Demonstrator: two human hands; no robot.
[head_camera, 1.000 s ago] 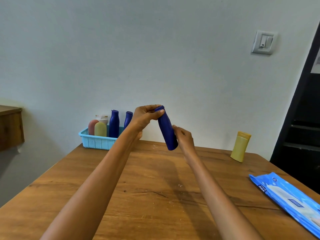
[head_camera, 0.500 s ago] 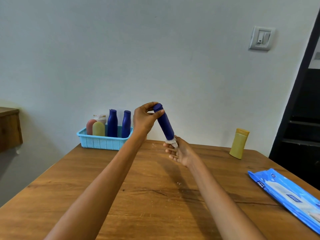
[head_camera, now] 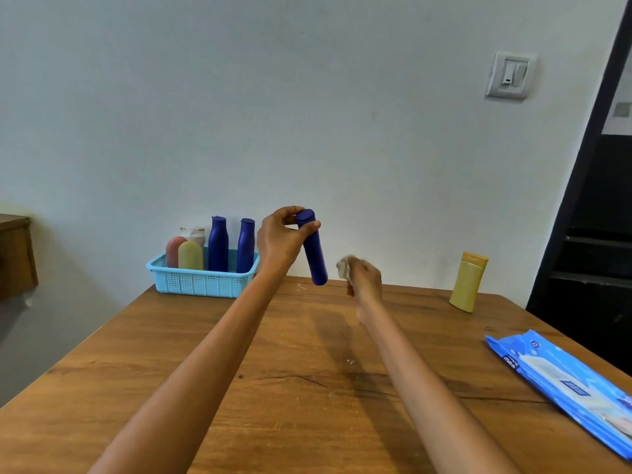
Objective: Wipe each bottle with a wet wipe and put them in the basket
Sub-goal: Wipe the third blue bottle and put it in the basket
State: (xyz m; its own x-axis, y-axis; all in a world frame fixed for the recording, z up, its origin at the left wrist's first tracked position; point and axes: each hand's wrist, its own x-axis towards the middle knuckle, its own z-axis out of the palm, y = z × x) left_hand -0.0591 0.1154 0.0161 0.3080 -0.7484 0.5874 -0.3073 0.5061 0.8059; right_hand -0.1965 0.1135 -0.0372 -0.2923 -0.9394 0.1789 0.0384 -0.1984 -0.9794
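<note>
My left hand (head_camera: 278, 239) grips a dark blue bottle (head_camera: 313, 251) by its top end, holding it tilted in the air above the far part of the table. Just to the right of the bottle's lower end, my right hand (head_camera: 364, 280) holds a crumpled white wet wipe (head_camera: 344, 266), apart from the bottle. A light blue basket (head_camera: 201, 280) stands at the table's far left with several bottles in it, two of them dark blue. A yellow bottle (head_camera: 468, 282) stands upright at the far right of the table.
A blue pack of wet wipes (head_camera: 567, 384) lies near the right edge of the wooden table (head_camera: 294, 388). The wall is right behind the table. A wooden ledge (head_camera: 15, 254) juts out at the left, and a dark doorway is at the right.
My right hand with the wipe has come off the bottom of the blue bottle and moved right. The left hand still holds the bottle at its top, slightly more upright.
</note>
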